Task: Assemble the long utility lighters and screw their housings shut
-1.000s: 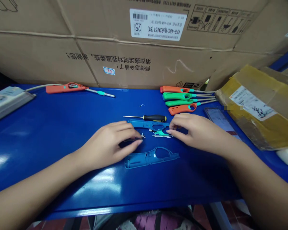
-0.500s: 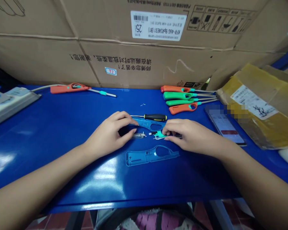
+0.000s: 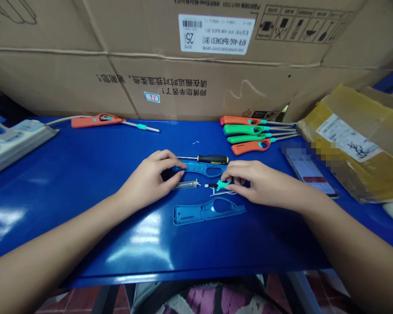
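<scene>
Right grip [image 3: 258, 181] pinches the trigger [image 3: 221, 186]; parted left grip [image 3: 153, 174] touches the shell [image 3: 198, 168] beyond. I'm likely positioning both; next calls for steadiness.

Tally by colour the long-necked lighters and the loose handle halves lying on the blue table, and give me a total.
Orange lighters: 3
Green lighters: 2
Blue handle halves: 2
Total: 7
</scene>
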{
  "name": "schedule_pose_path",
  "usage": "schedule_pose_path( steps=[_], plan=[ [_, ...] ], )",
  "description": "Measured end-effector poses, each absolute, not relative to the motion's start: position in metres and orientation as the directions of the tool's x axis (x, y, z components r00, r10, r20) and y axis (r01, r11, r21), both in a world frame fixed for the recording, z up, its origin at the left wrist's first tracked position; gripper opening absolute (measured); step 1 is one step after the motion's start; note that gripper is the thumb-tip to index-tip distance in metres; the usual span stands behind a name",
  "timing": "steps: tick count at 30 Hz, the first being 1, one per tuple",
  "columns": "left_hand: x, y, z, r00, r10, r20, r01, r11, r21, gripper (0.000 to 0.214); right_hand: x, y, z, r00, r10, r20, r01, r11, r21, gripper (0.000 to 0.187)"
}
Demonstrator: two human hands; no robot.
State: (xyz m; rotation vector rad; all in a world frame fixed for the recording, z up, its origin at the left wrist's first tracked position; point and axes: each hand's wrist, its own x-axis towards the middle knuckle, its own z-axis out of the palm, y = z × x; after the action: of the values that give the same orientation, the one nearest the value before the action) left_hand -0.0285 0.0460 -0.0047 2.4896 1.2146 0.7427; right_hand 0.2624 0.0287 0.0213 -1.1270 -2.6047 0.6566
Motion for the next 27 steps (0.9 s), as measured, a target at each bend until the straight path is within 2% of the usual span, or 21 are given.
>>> schedule_pose_path(
  steps=[10, 15, 19, 22, 27],
  plan=[
    [-0.028, 0.043, -0.003, 0.552, 0.776, 0.305, 0.634, -0.629, 0.45, 0.019, 0.258, 0.028, 0.013, -0.635, 0.77, 0.069, 0.677, 0.596, -0.431, 0.01],
    [-0.028, 0.042, -0.002, 0.55, 0.759, 0.348, 0.627, -0.651, 0.428, 0.019, 0.258, 0.024, 0.02, -0.617, 0.783, 0.077, 0.693, 0.587, -0.418, 0.014],
    [-0.026, 0.039, 0.0, 0.551, 0.737, 0.391, 0.613, -0.675, 0.409, 0.017, 0.256, 0.024, 0.024, -0.597, 0.798, 0.08, 0.732, 0.583, -0.352, 0.017],
    [-0.024, 0.036, 0.003, 0.575, 0.716, 0.396, 0.592, -0.698, 0.403, 0.017, 0.255, 0.025, 0.023, -0.59, 0.806, 0.056, 0.754, 0.574, -0.319, 0.011],
    [-0.022, 0.033, 0.006, 0.59, 0.693, 0.414, 0.562, -0.721, 0.406, 0.017, 0.26, 0.026, 0.028, -0.583, 0.808, 0.084, 0.736, 0.569, -0.368, 0.01]
  ],
)
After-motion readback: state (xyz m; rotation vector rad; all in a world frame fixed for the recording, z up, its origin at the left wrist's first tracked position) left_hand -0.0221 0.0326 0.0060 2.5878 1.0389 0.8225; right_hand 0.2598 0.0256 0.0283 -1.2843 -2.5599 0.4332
